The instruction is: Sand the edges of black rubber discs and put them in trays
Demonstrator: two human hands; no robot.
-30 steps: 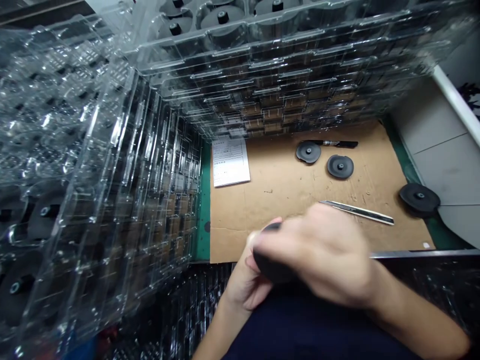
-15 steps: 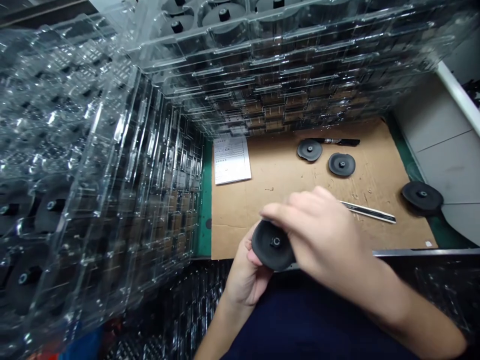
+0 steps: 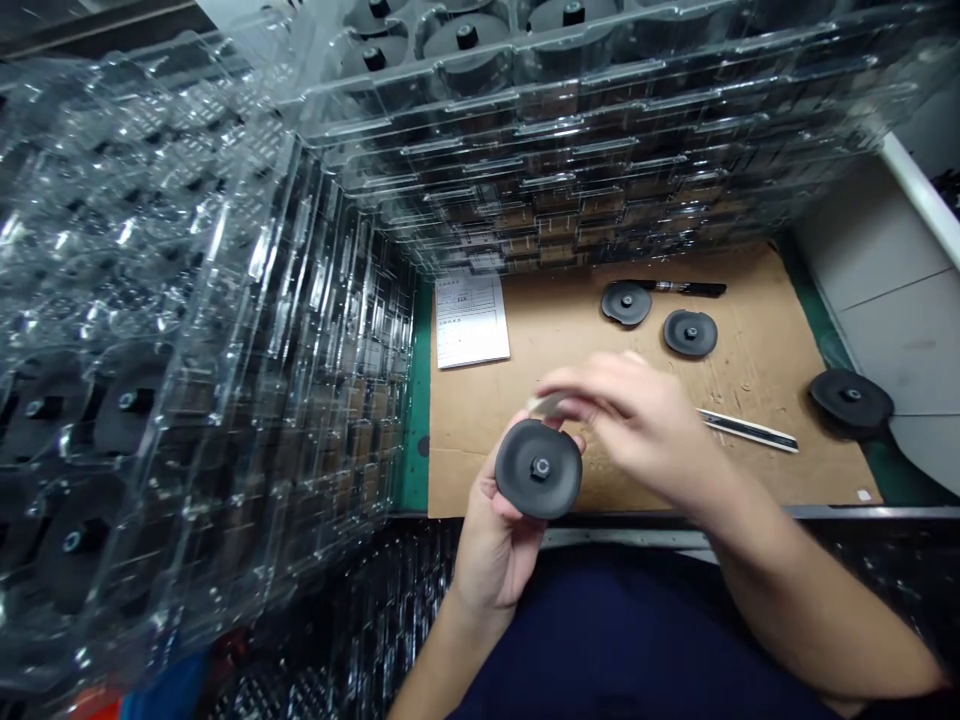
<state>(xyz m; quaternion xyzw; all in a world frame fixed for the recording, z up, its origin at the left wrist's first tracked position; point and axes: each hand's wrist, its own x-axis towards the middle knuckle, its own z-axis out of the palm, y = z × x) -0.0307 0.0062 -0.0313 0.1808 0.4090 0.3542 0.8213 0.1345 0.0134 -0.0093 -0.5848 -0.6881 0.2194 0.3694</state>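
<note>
My left hand (image 3: 491, 545) is closed around a black round disc (image 3: 529, 490), which has a short stud at its centre and a notch in its upper rim. The dished face is turned up toward me. My right hand (image 3: 626, 420) is just above and to the right of it, fingers pinched and slightly blurred. A thin pale piece (image 3: 551, 402) shows at its fingertips, close to the disc's upper edge; its kind is unclear. Two similar discs, a nearer one (image 3: 691, 333) and a farther one (image 3: 626, 303), lie on the cardboard beyond my hands.
Cardboard (image 3: 540, 320) covers the green bench top. On it are a printed paper (image 3: 471, 320), a black marker (image 3: 690, 288) and a white-and-black strip-like tool (image 3: 750, 430). Another disc (image 3: 851, 398) sits at the right edge. Stacked clear plastic trays (image 3: 345, 330) rise left and behind.
My right hand has lifted off the disc's face to its upper edge, uncovering the notch. The disc in my left hand has tilted to face me more and shifted slightly up.
</note>
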